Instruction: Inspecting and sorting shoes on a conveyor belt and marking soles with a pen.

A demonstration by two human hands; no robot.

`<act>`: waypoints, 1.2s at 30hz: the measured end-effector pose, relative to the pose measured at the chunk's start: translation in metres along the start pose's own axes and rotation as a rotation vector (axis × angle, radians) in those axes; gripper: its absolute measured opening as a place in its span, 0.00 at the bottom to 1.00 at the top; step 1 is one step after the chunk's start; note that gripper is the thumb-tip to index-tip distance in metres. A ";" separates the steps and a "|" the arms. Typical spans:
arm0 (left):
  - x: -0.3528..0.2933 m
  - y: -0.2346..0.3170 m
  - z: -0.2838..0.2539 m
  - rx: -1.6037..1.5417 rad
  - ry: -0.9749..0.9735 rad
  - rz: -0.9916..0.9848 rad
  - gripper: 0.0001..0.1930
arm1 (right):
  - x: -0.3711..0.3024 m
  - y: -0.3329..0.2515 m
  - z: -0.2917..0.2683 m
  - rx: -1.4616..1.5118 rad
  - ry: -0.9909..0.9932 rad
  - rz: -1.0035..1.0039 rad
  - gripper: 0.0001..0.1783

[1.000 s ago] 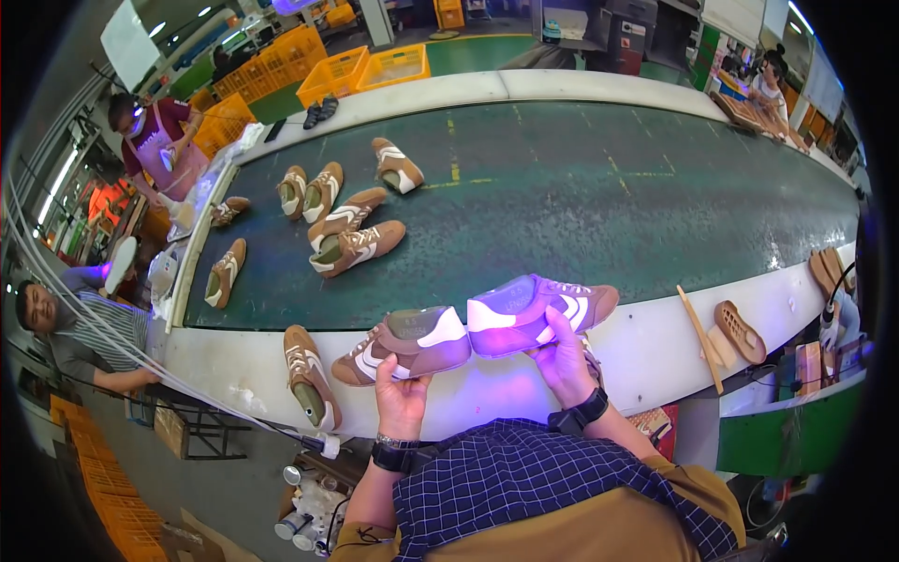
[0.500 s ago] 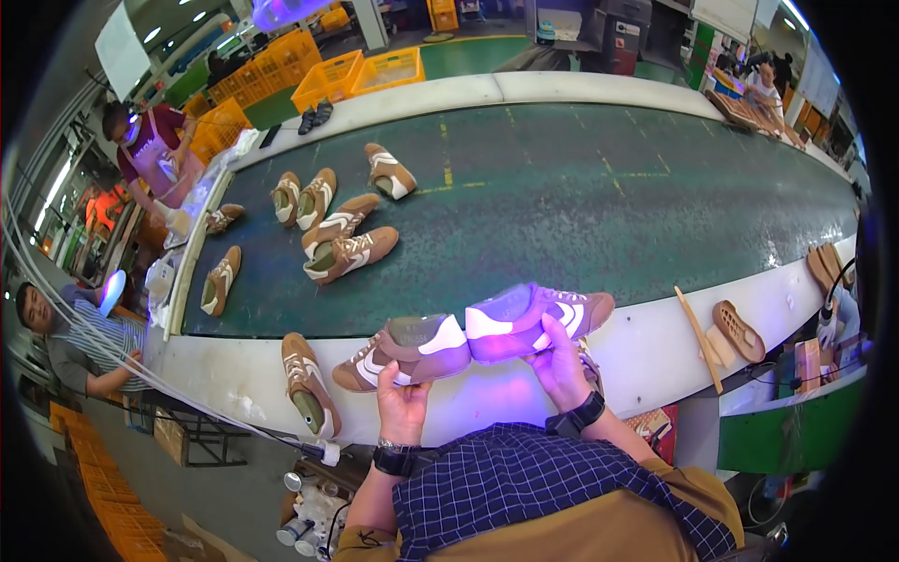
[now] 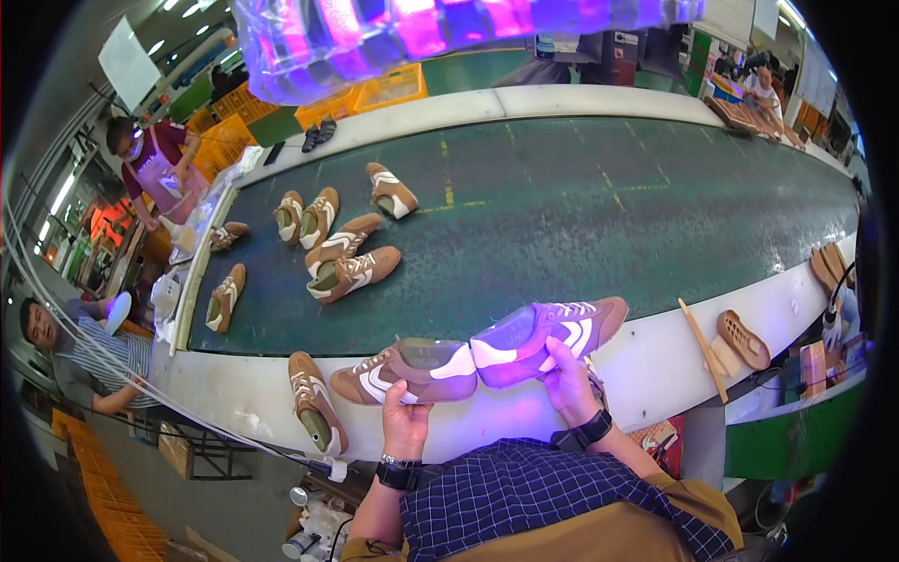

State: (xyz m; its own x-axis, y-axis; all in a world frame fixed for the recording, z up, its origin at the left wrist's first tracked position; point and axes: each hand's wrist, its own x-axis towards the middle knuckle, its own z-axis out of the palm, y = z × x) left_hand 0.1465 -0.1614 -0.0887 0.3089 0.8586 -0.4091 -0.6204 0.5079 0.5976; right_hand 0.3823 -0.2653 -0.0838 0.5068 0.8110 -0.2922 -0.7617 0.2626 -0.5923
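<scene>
My left hand (image 3: pixel 405 420) grips a brown sneaker (image 3: pixel 375 377) with white stripes, its toe pointing left. In my right hand (image 3: pixel 566 379) is a matching sneaker (image 3: pixel 599 320), toe to the right. The two white heels touch each other above the white ledge, lit by purple light. Both shoes have a grey-green form inside. My fingers wrap round the near side of each shoe; their tips beneath are partly hidden. Left of my left hand, another brown sneaker (image 3: pixel 315 401) lies on the ledge. Part of one more shoe shows behind my right wrist.
Several brown sneakers (image 3: pixel 354 272) lie on the green conveyor belt (image 3: pixel 524 234). A purple-lit, plastic-wrapped lamp (image 3: pixel 449 37) hangs overhead. On the white ledge (image 3: pixel 646 375) at right are a wooden stick (image 3: pixel 702 348) and a shoe sole (image 3: pixel 744 339). Co-workers (image 3: pixel 154 169) sit or stand at left.
The overhead lamp now fills much more of the top of the view, and the scene sits slightly lower. Both hands still hold the shoes heel to heel, the right shoe's toe slightly farther right.
</scene>
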 end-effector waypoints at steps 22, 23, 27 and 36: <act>-0.011 -0.001 -0.057 -0.193 -0.029 -0.139 0.26 | -0.004 0.007 0.008 0.003 -0.184 0.353 0.28; -0.012 -0.002 -0.062 -0.181 0.015 -0.103 0.26 | -0.005 0.006 0.009 -0.006 -0.185 0.412 0.28; -0.012 -0.004 -0.080 -0.127 0.105 -0.062 0.24 | 0.007 0.019 -0.021 0.111 -0.229 0.556 0.28; -0.046 0.035 0.024 0.985 -0.345 0.635 0.51 | 0.004 0.025 0.015 0.222 -0.264 0.730 0.25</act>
State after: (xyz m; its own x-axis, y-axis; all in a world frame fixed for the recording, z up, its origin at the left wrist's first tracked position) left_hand 0.1279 -0.1818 -0.0324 0.4178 0.8705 0.2601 0.0348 -0.3014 0.9528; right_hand 0.3598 -0.2474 -0.0884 -0.2407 0.9074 -0.3446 -0.9401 -0.3062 -0.1496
